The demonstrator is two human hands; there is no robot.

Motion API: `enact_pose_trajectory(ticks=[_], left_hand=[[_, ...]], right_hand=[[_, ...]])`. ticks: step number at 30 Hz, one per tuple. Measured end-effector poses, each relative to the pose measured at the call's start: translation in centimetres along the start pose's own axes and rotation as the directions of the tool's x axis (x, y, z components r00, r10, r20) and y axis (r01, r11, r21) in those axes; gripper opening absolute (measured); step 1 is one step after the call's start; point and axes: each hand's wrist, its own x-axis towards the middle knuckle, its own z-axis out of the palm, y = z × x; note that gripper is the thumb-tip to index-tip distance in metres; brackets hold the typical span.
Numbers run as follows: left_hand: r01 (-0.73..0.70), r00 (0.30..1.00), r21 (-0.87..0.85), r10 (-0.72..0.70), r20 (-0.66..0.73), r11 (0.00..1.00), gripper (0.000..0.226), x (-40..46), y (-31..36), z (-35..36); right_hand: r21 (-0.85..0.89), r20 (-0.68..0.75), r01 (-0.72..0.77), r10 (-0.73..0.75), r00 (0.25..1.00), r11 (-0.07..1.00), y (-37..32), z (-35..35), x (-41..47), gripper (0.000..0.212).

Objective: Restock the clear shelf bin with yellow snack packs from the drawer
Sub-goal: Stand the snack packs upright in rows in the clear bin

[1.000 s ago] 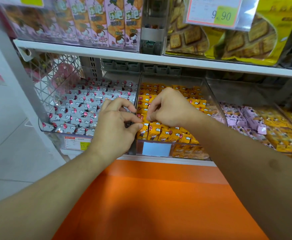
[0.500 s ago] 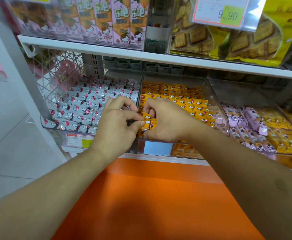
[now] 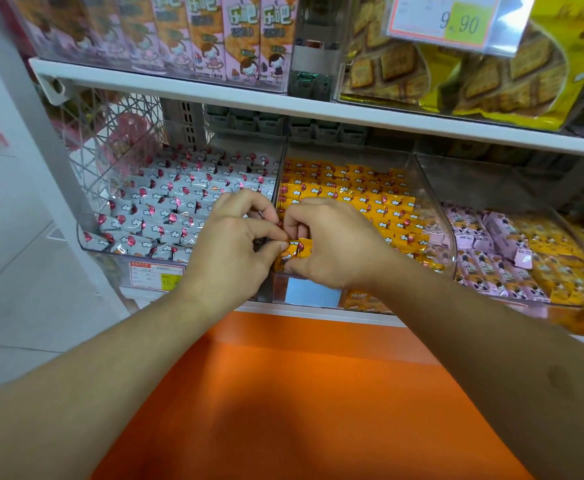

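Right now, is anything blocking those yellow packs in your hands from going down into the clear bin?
Nothing visible. Both hands hold the yellow packs right over the front of the clear bin, above the rows already inside.

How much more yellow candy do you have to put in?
Mostly done: the clear bin already holds rows of yellow packs. Right now the left hand and right hand pinch a front pack into place. Only the front corner looks unfinished.
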Motion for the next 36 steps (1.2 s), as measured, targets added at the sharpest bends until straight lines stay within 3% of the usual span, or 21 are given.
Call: enact_pose_trajectory(ticks=[17,21,26,32,36], left_hand=[[-0.045,0.994,0.196,0.024,0.110,0.980,0.004,0.5,0.3,-0.7],[-0.035,0.991,0.232,0.003,0.136,0.972,0.005,0.8,0.6,-1.0],[-0.032,0.987,0.193,0.000,0.162,0.981,0.008,1.0,0.5,-1.3],[-0.052,0.977,0.187,0.011,0.212,0.981,0.034,0.7,-0.2,-2.2],[-0.038,0.980,0.179,0.002,0.199,0.983,0.037,0.6,-0.1,-2.2]], right_hand=[[-0.109,0.075,-0.010,0.018,0.997,0.994,-1.1,-1.4,0.4,0.030],[-0.058,0.075,-0.030,0.034,0.997,0.998,-0.9,-1.2,0.3,0.029],[0.143,0.037,-0.113,0.109,0.993,0.983,-0.4,-0.6,-0.4,0.030],[0.110,-0.002,-0.109,0.110,0.994,0.988,-0.6,-0.1,-0.6,0.027],[-0.004,0.032,-0.109,0.109,0.993,0.994,-0.9,-0.6,-0.3,0.035]])
